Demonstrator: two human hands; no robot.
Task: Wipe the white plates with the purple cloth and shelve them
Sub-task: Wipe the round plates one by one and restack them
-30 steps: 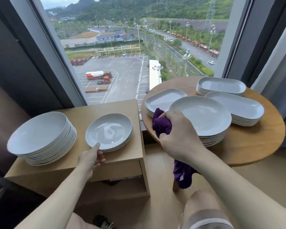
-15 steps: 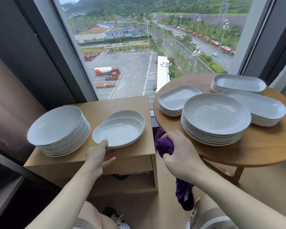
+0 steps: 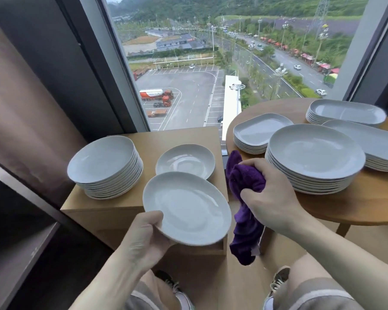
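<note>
My left hand point(image 3: 147, 237) grips the near rim of a white round plate point(image 3: 188, 208), held in the air in front of the small wooden cabinet point(image 3: 112, 205). Just to the plate's right, my right hand point(image 3: 270, 201) holds the bunched purple cloth point(image 3: 244, 182), whose tail hangs down below the fist. One white plate point(image 3: 185, 162) remains on the cabinet top, behind the held one. A tall stack of round white plates point(image 3: 104, 166) sits at the cabinet's left.
A round wooden table point(image 3: 367, 204) on the right carries a stack of round plates point(image 3: 314, 157), a stack of rounded square dishes point(image 3: 255, 133) and stacks of oblong dishes point(image 3: 347, 111). A dark shelf unit point(image 3: 20, 242) stands at left. A big window lies straight ahead.
My left hand has lifted the top plate off the small stack and drawn it toward me. The right hand with the cloth came down beside it. The view shifted left.
</note>
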